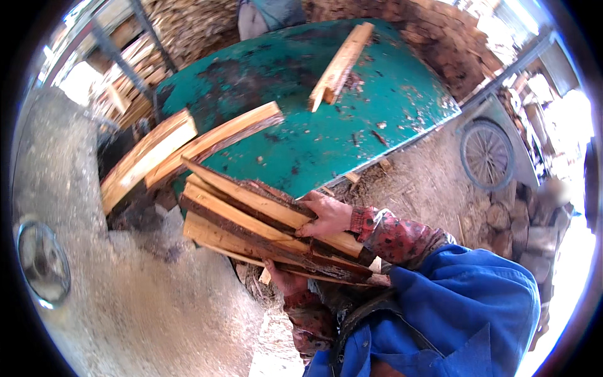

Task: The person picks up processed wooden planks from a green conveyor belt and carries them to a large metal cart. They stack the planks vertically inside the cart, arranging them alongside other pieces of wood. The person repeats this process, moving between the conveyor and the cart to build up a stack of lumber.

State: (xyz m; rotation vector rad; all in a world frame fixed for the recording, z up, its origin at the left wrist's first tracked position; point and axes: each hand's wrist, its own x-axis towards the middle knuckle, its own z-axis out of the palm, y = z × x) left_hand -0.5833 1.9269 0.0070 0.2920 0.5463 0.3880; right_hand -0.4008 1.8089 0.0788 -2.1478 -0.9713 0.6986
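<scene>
Against my body I hold a bundle of split wood pieces [242, 217] with pale faces and dark bark edges. My right hand [328, 215] is closed over the top pieces, its fingers gripping their upper side. My left hand [286, 280] supports the bundle from the near side, its fingers partly hidden under the lowest piece. The pieces lie roughly side by side, and their far ends reach over the near edge of a green-topped table [282, 160].
Two split pieces [217, 139] [151, 160] lie at the table's left end, partly overhanging it. Another split piece [342, 63] rests toward the back. Bark crumbs litter the tabletop. A spoked wheel [487, 154] stands at right, near stacked logs [521, 220]. Stacked wood [188, 25] lines the back.
</scene>
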